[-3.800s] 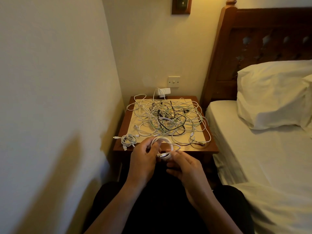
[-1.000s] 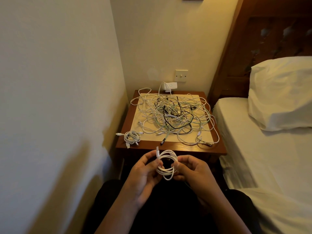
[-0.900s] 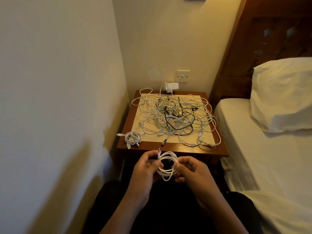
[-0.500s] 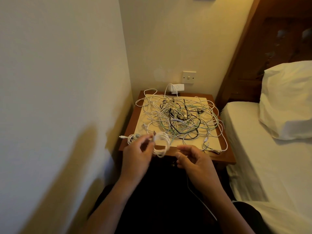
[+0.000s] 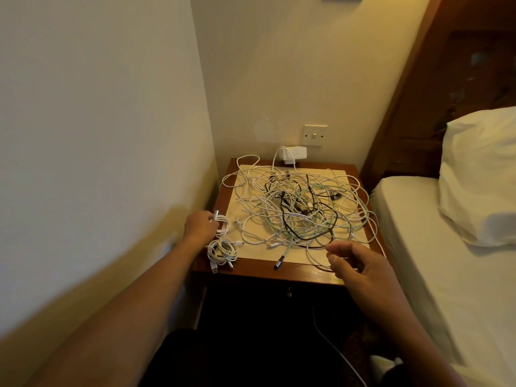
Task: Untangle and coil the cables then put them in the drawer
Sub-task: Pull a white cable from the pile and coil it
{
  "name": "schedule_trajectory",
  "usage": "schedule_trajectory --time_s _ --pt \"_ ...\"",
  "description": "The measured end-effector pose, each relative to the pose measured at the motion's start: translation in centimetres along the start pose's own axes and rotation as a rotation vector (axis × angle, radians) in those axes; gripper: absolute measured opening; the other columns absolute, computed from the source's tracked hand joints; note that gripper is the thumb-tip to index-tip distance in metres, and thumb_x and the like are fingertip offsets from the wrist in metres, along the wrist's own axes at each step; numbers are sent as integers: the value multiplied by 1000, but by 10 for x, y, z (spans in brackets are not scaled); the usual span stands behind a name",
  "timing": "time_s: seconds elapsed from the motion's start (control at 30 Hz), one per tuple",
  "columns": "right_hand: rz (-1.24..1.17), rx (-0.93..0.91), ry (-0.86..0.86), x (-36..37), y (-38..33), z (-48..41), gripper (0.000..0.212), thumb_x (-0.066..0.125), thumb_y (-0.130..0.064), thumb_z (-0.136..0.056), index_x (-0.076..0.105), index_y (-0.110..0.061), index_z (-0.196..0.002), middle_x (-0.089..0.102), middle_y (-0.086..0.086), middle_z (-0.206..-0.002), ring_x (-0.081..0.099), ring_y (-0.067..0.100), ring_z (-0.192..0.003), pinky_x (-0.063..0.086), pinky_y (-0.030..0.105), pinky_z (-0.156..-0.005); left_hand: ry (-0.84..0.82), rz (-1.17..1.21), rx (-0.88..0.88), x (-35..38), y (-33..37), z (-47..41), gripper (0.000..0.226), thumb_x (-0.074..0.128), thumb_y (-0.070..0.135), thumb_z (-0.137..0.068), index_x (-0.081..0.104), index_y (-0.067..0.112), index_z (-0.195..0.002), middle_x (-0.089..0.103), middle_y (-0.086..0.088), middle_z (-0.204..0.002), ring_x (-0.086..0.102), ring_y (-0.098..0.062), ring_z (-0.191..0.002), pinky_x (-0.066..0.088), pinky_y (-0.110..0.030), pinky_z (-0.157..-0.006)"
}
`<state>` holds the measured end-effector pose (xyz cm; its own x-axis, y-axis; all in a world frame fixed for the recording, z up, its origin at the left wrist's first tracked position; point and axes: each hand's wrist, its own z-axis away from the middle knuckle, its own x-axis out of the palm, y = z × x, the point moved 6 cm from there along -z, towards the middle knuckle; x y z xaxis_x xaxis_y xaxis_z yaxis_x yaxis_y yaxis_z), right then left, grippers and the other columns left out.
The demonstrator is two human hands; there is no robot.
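Note:
A big tangle of white, pale green and black cables (image 5: 298,210) covers the top of the wooden nightstand (image 5: 268,273). My left hand (image 5: 200,226) reaches to the stand's left edge, closed on a freshly coiled white cable (image 5: 222,224) that touches the tabletop. Just in front of it lies another coiled white cable (image 5: 223,251). My right hand (image 5: 354,263) hovers over the stand's front right corner, fingers spread, holding nothing. A drawer knob (image 5: 290,293) shows below the front edge; the drawer front is in shadow.
A white charger (image 5: 293,155) is plugged in below a wall switch (image 5: 315,134) behind the stand. A wall runs close on the left. The bed (image 5: 435,269) with a white pillow (image 5: 480,174) borders the right. A loose white cable (image 5: 335,347) trails down by my lap.
My left hand carried the coiled white cable from in front of my lap to the stand's left edge. My right hand let go of the coil and moved toward the front right corner.

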<state>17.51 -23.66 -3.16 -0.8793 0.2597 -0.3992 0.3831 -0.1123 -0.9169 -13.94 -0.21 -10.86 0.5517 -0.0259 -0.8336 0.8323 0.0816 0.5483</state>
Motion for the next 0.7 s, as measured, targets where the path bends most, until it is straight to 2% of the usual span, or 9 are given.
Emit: schedule_trajectory --time_s 0.1,0.2,0.23,0.33,0.37,0.5,0.7 --pt "19 8 -1 -5 4 -6 17 68 -22 -98 74 -35 -108 74 -15 -101 66 -1 -89 51 27 -82 -69 -17 36 6 6 -2 31 59 28 -100 76 6 -113 74 -14 -114 66 -33 -104 49 -34 -84" --pt "28 8 4 -5 5 -11 16 68 -22 -97 74 -34 -106 74 -17 -99 67 -2 -89 52 29 -84 -94 -47 28 6 5 -1 27 57 28 -98 74 6 -100 72 -17 -113 63 -31 -96 47 -35 -80" --pt "31 5 6 -4 5 -12 16 68 -22 -97 74 -34 -105 74 -18 -98 67 -2 -88 52 29 -83 -92 -45 28 6 4 -1 26 57 27 -98 72 6 -101 71 -19 -116 63 -31 -97 47 -36 -82" --pt "49 -2 1 -2 5 -14 16 68 -22 -97 74 -34 -104 75 -17 -98 68 -4 -90 52 28 -83 -94 3 3 0 1 2 38 55 25 -101 67 7 -132 65 -16 -135 59 -33 -124 45 -37 -103" --pt "52 -6 1 -2 5 -15 16 69 -22 -97 74 -35 -104 75 -17 -99 68 -3 -90 52 28 -84 -91 33 -8 -2 -1 3 40 55 25 -101 65 9 -136 63 -13 -139 58 -31 -127 44 -37 -106" --pt "86 -11 -7 -2 7 -19 16 68 -22 -98 74 -36 -104 75 -16 -101 67 -5 -92 51 26 -85 -32 126 -13 -14 -1 7 31 55 23 -99 72 13 -122 71 -11 -125 63 -28 -114 45 -31 -93" --pt "209 -46 5 6 -6 -43 14 68 -21 -99 71 -33 -104 71 -16 -98 64 -6 -86 44 10 -69 53 191 92 -36 25 25 24 59 24 -99 74 19 -117 72 -3 -114 58 -13 -95 40 -25 -79"
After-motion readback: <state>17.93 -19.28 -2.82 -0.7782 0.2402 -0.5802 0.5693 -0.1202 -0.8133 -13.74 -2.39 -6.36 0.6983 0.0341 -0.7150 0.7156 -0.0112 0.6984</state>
